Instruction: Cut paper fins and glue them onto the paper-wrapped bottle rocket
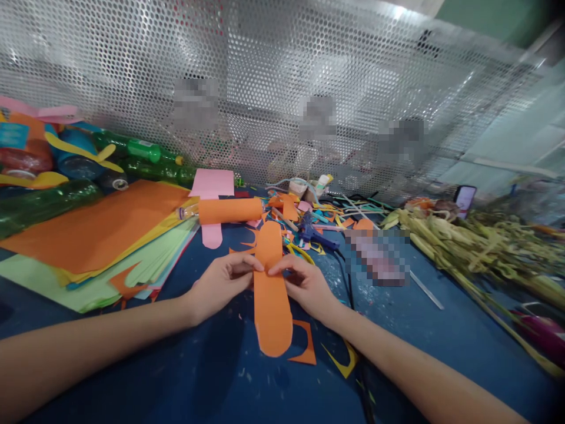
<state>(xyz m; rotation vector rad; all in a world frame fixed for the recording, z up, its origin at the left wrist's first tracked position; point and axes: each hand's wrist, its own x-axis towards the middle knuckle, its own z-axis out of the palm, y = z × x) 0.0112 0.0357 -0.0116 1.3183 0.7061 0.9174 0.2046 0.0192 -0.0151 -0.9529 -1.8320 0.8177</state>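
Note:
A long orange paper strip (272, 312) with rounded ends is held upright over the blue table. My left hand (225, 282) pinches its left edge near the middle. On the opposite edge, my right hand (311, 288) grips it between thumb and fingers, the fingertips of both hands almost meeting. Behind the strip lies a clear bottle wrapped in orange paper (229, 210), resting across a pink paper piece (212, 235). An orange paper scrap (306, 344) is near the strip's lower end.
Stacked coloured paper (110, 227) and green bottles (53, 203) fill the left. A blue glue gun (315, 234) with a black cable sits among scraps behind my right hand. Dried husks (445, 244) lie at right. A perforated metal panel (265, 76) stands behind.

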